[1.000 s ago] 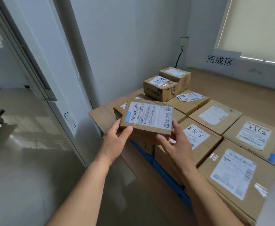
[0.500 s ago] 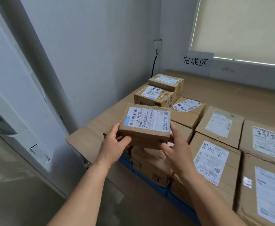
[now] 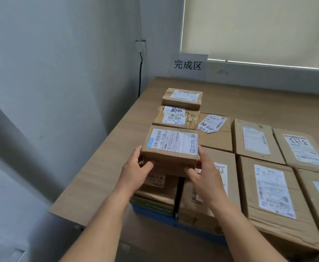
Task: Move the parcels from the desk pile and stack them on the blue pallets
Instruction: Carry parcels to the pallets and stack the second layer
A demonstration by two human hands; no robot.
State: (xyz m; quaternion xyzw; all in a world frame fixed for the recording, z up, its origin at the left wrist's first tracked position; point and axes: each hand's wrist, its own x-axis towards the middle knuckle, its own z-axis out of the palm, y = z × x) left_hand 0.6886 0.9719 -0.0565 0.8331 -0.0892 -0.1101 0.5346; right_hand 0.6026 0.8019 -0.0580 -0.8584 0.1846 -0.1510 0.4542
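Presently the held parcel [image 3: 171,148] is positioned at the left front corner of the stack, over a lower parcel [image 3: 157,191] of the bottom layer. Whether its underside touches that parcel cannot be determined.

Edges:
- The far edge of the held parcel lies just beside the near edge of a taped parcel [image 3: 176,117]. A third small parcel [image 3: 182,98] sits in line behind it, and these two form an upper tier along the left column.
- The right edge is near a flat parcel with a crumpled label [image 3: 216,133] in the bottom layer.
- The blue pallet [image 3: 154,214] shows below the front edge of the bottom layer.

Open room:
- Left of the stack, a strip of bare cardboard sheet [image 3: 102,176] runs between the parcels and the grey wall [image 3: 60,72].
- Behind the parcel rows, bare cardboard extends to the wall under the window blind [image 3: 258,29], where a paper sign [image 3: 188,66] is fixed.

Hand pose:
- The left hand [image 3: 136,171] grips the near left corner. The thumb is hooked on the near face and the fingers are wrapped round the left side.
- The right hand [image 3: 207,178] grips the near right corner. The thumb is low on the near face and the fingers lie along the right side.
- Both forearms reach forward from the bottom of the view and converge on the parcel.
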